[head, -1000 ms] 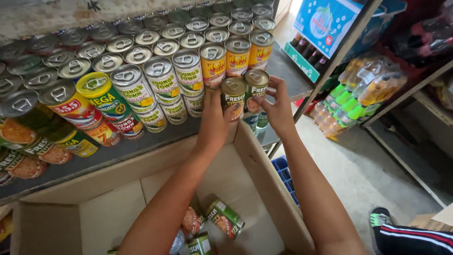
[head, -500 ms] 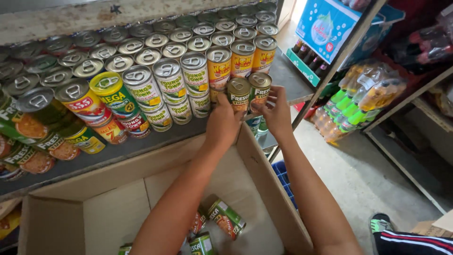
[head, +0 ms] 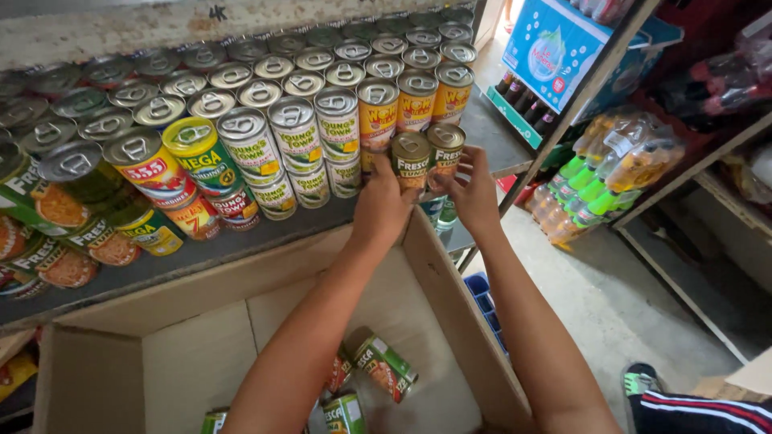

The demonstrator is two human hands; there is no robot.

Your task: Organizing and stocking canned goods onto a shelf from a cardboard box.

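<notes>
Both hands have advanced toward the shelf (head: 241,249). Left hand (head: 382,209) grips one green tuna can (head: 410,159); right hand (head: 476,197) grips a second (head: 445,147), side by side, touching. Four cans lie in the cardboard box (head: 450,321).

- My left hand (head: 382,207) and right hand (head: 474,197) each grip a can, left can (head: 411,161) beside right can (head: 445,149), on the shelf (head: 241,241) edge.
- Stacked cans (head: 265,120) stand left and behind.
- Open box (head: 450,321) sits below, loose cans (head: 382,366) inside.
- Bottles (head: 619,169) off right.
</notes>
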